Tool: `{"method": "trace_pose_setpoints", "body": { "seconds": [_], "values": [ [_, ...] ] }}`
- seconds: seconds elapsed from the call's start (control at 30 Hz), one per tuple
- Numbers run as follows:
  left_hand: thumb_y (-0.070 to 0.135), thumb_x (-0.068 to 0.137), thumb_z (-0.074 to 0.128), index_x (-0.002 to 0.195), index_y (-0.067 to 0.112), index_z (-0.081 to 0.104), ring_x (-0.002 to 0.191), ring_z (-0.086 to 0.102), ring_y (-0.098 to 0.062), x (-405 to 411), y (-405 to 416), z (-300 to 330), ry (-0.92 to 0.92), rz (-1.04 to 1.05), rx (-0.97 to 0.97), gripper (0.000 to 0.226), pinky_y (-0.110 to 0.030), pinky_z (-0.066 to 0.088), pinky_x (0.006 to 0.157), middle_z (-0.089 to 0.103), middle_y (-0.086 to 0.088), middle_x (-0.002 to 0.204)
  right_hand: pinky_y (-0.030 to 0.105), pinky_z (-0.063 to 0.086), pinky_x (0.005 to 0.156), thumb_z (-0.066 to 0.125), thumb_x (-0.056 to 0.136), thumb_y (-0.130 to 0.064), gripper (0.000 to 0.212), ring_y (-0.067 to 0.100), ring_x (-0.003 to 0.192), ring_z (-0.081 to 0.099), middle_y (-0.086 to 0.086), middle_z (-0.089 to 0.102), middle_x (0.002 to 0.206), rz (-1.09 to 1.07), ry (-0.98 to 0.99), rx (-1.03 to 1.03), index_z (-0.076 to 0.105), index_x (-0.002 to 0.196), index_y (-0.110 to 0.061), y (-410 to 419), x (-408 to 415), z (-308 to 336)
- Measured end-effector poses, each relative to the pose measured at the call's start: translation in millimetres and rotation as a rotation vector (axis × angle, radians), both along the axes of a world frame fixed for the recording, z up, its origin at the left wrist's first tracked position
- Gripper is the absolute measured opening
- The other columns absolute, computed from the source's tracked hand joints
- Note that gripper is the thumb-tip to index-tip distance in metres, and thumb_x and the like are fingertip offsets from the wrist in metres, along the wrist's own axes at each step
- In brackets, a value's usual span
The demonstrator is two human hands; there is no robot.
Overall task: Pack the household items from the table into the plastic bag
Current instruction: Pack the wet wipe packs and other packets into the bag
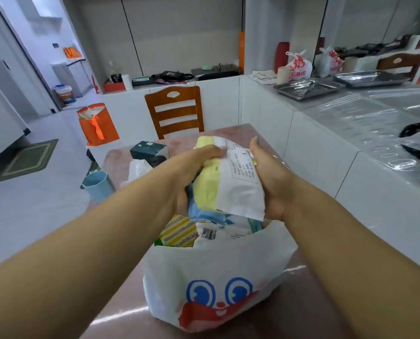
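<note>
Upright, the yellow-and-white packet [225, 177] stands long axis vertical, lower end in the mouth of the plastic bag [214, 272] on the desk [120, 160]. Left hand [192, 172] and right hand [269, 177] each close a grip on its sides. Below the grip, packed items crowd the bag; beyond it lie a dark box [148, 149] and a blue cup [97, 183].

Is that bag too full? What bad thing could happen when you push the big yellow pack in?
The white plastic bag already looks stuffed, with a striped sponge pack up at its rim. Pushing the yellow pack down with the left hand and right hand might stretch or split the thin plastic. It could also ride on top and slide out. The blue cup near the table's edge might get knocked off.
</note>
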State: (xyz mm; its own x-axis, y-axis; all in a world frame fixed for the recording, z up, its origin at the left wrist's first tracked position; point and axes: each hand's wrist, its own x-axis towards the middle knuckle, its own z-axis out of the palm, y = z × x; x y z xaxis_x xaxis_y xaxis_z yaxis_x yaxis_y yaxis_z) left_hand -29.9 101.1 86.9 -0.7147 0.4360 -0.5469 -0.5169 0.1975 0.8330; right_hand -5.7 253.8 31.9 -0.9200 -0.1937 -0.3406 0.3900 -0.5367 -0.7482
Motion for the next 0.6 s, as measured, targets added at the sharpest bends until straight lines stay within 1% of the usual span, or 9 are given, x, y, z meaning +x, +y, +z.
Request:
{"method": "trace_pose_setpoints", "body": {
  "seconds": [0.07, 0.13, 0.2, 0.3, 0.37, 0.4, 0.47, 0.53, 0.6],
  "values": [
    [0.034, 0.077, 0.074, 0.112, 0.016, 0.066, 0.095, 0.071, -0.033, -1, -3, -9, -0.061, 0.063, 0.04, 0.04, -0.049, 0.055, 0.086, 0.075, -0.012, 0.101, 0.053, 0.037, 0.109, 0.022, 0.074, -0.085, 0.09, 0.037, 0.118, 0.059, 0.014, 0.065, 0.126, 0.007, -0.006, 0.178, 0.064, 0.123, -0.022, -4, 3, 3],
    [0.031, 0.077, 0.072, 0.112, 0.017, 0.067, 0.095, 0.071, -0.033, -1, -6, -19, -0.102, 0.12, 0.101, 0.038, -0.045, 0.056, 0.081, 0.076, -0.011, 0.101, 0.049, 0.046, 0.1, 0.016, 0.066, -0.092, 0.101, 0.03, 0.102, 0.067, 0.012, 0.071, 0.11, -0.004, -0.024, 0.47, 0.068, 0.115, -0.021, 2, 10, 12],
    [0.032, 0.077, 0.071, 0.107, 0.018, 0.07, 0.093, 0.071, -0.032, 0, -9, -25, -0.114, 0.168, 0.134, 0.033, -0.04, 0.057, 0.072, 0.076, -0.01, 0.099, 0.042, 0.053, 0.086, 0.005, 0.074, -0.087, 0.102, 0.027, 0.083, 0.067, 0.013, 0.07, 0.092, -0.16, 0.003, 0.826, 0.067, 0.111, -0.014, 11, 22, 32],
    [0.033, 0.079, 0.071, 0.082, 0.014, 0.078, 0.09, 0.071, -0.03, -3, -14, -29, -0.081, 0.186, 0.132, 0.021, -0.034, 0.056, 0.065, 0.077, -0.01, 0.095, 0.041, 0.045, 0.083, 0.003, 0.086, -0.074, 0.09, 0.031, 0.099, 0.059, 0.008, 0.064, 0.104, -0.512, 0.076, 1.296, 0.056, 0.121, -0.011, 36, 26, 48],
    [0.034, 0.081, 0.068, 0.059, 0.012, 0.078, 0.072, 0.072, -0.027, -3, -16, -32, -0.061, 0.139, 0.122, 0.032, -0.03, 0.056, 0.058, 0.076, -0.01, 0.082, 0.043, 0.04, 0.088, 0.002, 0.086, -0.073, 0.089, 0.033, 0.116, 0.051, 0.012, 0.057, 0.123, -0.463, -0.03, 1.548, 0.043, 0.136, -0.012, 42, 21, 43],
    [0.033, 0.083, 0.066, 0.053, 0.012, 0.076, 0.061, 0.071, -0.026, -3, -16, -35, -0.048, 0.12, 0.103, 0.038, -0.028, 0.056, 0.054, 0.075, -0.01, 0.072, 0.045, 0.038, 0.095, 0.003, 0.086, -0.075, 0.09, 0.034, 0.122, 0.048, 0.015, 0.053, 0.132, -0.39, -0.09, 1.569, 0.038, 0.141, -0.012, 42, 16, 36],
    [0.032, 0.082, 0.065, 0.055, 0.01, 0.076, 0.058, 0.068, -0.026, 1, -15, -40, -0.065, 0.07, 0.072, 0.037, -0.029, 0.054, 0.065, 0.073, -0.011, 0.068, 0.044, 0.038, 0.103, 0.005, 0.084, -0.077, 0.094, 0.034, 0.123, 0.051, 0.017, 0.054, 0.133, -0.258, -0.146, 1.477, 0.037, 0.143, -0.012, 38, 4, 22],
    [0.034, 0.079, 0.069, 0.062, 0.01, 0.077, 0.066, 0.066, -0.029, 6, -11, -44, -0.117, 0.049, 0.022, 0.03, -0.033, 0.05, 0.072, 0.074, -0.014, 0.076, 0.041, 0.044, 0.095, 0.006, 0.08, -0.081, 0.098, 0.034, 0.106, 0.06, 0.017, 0.067, 0.107, -0.212, -0.174, 1.343, 0.04, 0.142, -0.012, 34, -5, 15],
    [0.035, 0.079, 0.069, 0.063, 0.009, 0.077, 0.065, 0.067, -0.029, 6, -8, -48, -0.132, 0.051, -0.017, 0.032, -0.031, 0.051, 0.066, 0.074, -0.014, 0.078, 0.041, 0.045, 0.093, 0.008, 0.078, -0.083, 0.099, 0.034, 0.103, 0.06, 0.014, 0.066, 0.097, -0.204, -0.186, 1.288, 0.036, 0.144, -0.014, 32, -8, 12]
  ]
}}
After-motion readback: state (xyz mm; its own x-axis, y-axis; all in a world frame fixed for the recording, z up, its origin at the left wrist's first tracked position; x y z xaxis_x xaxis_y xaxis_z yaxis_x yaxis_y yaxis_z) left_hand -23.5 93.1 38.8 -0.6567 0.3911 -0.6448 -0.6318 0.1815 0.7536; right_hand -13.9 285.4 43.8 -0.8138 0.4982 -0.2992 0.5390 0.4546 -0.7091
